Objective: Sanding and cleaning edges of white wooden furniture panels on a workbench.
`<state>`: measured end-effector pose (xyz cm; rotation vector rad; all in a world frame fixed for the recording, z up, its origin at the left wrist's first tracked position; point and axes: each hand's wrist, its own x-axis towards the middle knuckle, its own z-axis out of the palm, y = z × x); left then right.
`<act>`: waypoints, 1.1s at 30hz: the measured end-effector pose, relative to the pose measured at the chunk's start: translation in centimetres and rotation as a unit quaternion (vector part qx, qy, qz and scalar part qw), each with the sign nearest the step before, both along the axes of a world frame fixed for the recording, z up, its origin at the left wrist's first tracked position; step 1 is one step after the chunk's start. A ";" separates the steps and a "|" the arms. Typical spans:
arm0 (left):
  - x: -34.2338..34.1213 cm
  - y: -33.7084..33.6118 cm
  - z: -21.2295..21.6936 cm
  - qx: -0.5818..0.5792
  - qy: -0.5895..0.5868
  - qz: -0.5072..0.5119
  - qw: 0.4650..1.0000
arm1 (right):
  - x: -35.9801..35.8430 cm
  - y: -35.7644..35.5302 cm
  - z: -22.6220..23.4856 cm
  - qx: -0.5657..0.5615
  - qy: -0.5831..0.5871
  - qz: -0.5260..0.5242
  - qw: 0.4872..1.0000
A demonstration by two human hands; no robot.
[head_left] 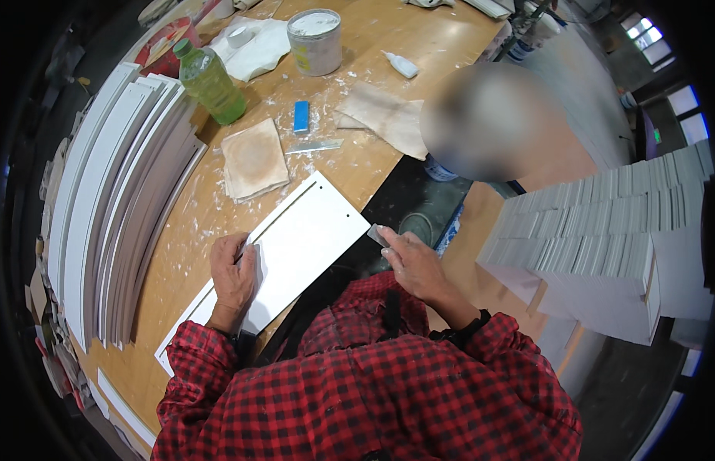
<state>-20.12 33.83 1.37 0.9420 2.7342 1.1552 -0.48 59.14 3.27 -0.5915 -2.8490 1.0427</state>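
A white rectangular panel (307, 230) with a long groove and small holes lies at the front edge of the wooden workbench (373, 54). My left hand (233, 273) presses flat on the panel's near end. My right hand (411, 261) grips a small metal scraper blade (377, 234) against the panel's right edge. Both sleeves are red and black checked.
A stack of long white and grey panels (111, 200) lies on the left. Folded sandpaper sheets (254, 157), a blue block (301, 117), a green bottle (211, 83), a putty tub (314, 40) and a rag (254, 48) sit behind. Stacked white boards (603, 246) stand right.
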 end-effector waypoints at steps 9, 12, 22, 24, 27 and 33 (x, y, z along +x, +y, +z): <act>-0.1 0.1 0.0 0.003 0.015 -0.007 1.000 | -0.3 0.2 -0.4 0.053 -0.032 0.004 0.998; -0.1 0.1 0.0 0.009 0.010 -0.007 1.000 | -0.1 1.0 0.2 0.090 -0.080 0.017 0.993; 0.0 0.1 0.0 0.009 -0.006 0.004 1.000 | -0.8 0.1 1.1 0.107 -0.071 0.041 0.991; 0.0 0.0 0.1 0.006 -0.006 0.004 1.000 | -0.3 -0.6 0.7 0.108 -0.092 0.052 0.989; -0.1 0.0 0.2 0.001 0.010 -0.009 1.000 | 0.4 -1.4 0.2 0.080 -0.137 0.073 0.985; -0.2 0.2 0.1 0.014 -0.005 -0.003 1.000 | -0.2 -0.3 1.3 0.048 -0.092 -0.017 0.994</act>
